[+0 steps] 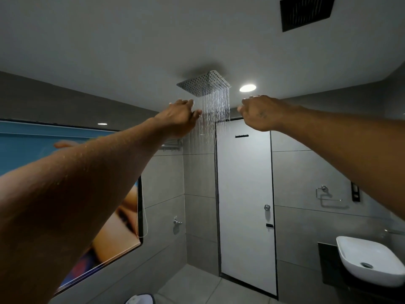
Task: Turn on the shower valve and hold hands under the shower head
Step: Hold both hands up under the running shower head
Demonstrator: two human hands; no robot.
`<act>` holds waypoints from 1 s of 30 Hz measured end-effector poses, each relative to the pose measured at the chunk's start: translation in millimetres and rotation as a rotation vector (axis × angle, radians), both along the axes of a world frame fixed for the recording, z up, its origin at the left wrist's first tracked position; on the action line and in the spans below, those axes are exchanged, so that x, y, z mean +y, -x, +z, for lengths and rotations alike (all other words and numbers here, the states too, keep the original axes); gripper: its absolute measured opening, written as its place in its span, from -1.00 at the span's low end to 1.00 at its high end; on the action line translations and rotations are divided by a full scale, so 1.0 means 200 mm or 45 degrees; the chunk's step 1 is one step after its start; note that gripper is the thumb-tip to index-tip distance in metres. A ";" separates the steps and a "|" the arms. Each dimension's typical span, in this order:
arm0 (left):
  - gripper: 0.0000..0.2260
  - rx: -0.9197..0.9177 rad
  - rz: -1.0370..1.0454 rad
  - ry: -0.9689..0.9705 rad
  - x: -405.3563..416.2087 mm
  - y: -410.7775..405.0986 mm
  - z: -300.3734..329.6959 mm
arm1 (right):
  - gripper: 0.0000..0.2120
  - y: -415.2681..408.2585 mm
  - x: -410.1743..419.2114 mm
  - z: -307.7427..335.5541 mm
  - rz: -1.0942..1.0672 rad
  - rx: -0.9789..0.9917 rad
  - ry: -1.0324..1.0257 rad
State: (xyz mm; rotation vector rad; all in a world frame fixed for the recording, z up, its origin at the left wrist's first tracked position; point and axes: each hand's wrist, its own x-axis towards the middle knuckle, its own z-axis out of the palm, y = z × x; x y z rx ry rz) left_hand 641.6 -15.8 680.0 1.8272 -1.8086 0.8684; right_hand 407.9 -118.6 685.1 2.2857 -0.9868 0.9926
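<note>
A square chrome shower head (203,85) hangs from the ceiling, and thin streams of water (213,115) fall from it. Both my arms reach up towards it. My left hand (180,118) is just left of the streams, fingertips at their edge, holding nothing. My right hand (259,113) is just right of the streams, fingers loosely curled, also holding nothing. Water drops cover my left forearm. A small chrome valve (177,222) sits on the far wall below; I cannot tell whether it is the shower valve.
A white door (245,194) with a round knob stands straight ahead. A white basin (370,260) on a dark counter is at the lower right. A window with a printed blind (28,145) fills the left wall. A towel ring (324,191) hangs on the right wall.
</note>
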 end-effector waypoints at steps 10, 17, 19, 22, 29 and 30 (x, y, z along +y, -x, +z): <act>-0.36 0.004 0.003 -0.017 -0.02 -0.02 -0.02 | -0.64 -0.01 0.00 -0.01 0.000 0.016 -0.020; -0.34 0.003 -0.019 0.020 0.00 -0.02 -0.04 | -0.52 -0.01 -0.01 -0.01 -0.013 0.015 0.002; -0.33 0.001 -0.017 0.017 0.01 -0.02 -0.04 | -0.52 -0.01 0.00 -0.01 -0.022 0.019 0.006; -0.33 0.005 -0.026 0.018 0.02 -0.02 -0.04 | -0.52 -0.02 0.02 -0.01 -0.033 0.026 -0.011; -0.34 0.014 -0.030 0.015 0.02 -0.04 -0.05 | -0.51 -0.03 0.02 -0.02 -0.037 0.025 -0.002; -0.34 0.016 -0.035 0.015 0.03 -0.03 -0.05 | -0.51 -0.03 0.04 -0.03 -0.038 0.021 -0.030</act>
